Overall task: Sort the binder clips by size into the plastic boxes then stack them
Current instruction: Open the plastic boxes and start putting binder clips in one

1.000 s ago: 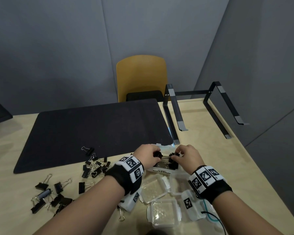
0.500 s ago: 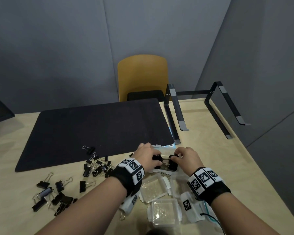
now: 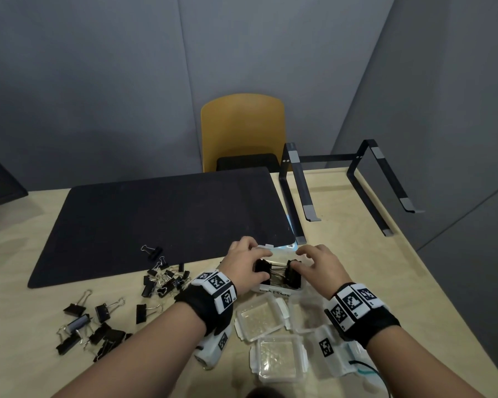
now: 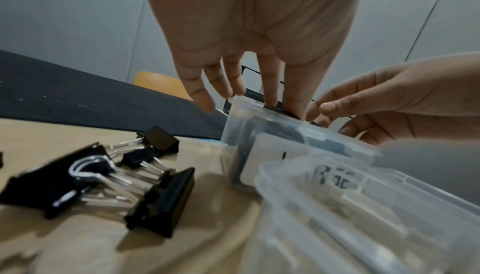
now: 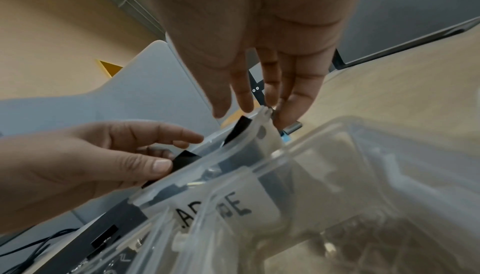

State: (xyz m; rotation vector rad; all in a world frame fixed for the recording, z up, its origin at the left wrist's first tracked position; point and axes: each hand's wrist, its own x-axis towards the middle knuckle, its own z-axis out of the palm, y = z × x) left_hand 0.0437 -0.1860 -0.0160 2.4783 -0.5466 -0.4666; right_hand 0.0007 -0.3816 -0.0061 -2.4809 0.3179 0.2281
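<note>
A clear plastic box point(image 3: 273, 293) point(image 4: 259, 133) point(image 5: 213, 210) labelled LARGE stands at the mat's near right corner with large black binder clips point(image 3: 293, 275) in it. My left hand point(image 3: 260, 258) point(image 4: 280, 106) point(image 5: 176, 149) reaches into its left side, thumb and fingertips pinching one large clip point(image 3: 263, 270) point(image 5: 185, 159) at the rim. Over the box's right side hovers my right hand point(image 3: 302, 257) point(image 5: 249, 110) point(image 4: 327, 114), fingers straight and spread, tips near the far right corner. Loose clips of mixed sizes point(image 3: 167, 280) point(image 4: 161, 200) lie to the left.
Two empty clear boxes point(image 3: 260, 315) point(image 3: 279, 357) sit just in front of the labelled one, under my wrists. More clips point(image 3: 98, 326) lie at the near left. A black mat point(image 3: 170, 219), a black laptop stand point(image 3: 299, 196) and a yellow chair point(image 3: 242, 130) lie beyond.
My right hand has let go of the clips in the box and spread its fingers above them. The left hand has stayed on its clip, fingers reaching further toward the far rim.
</note>
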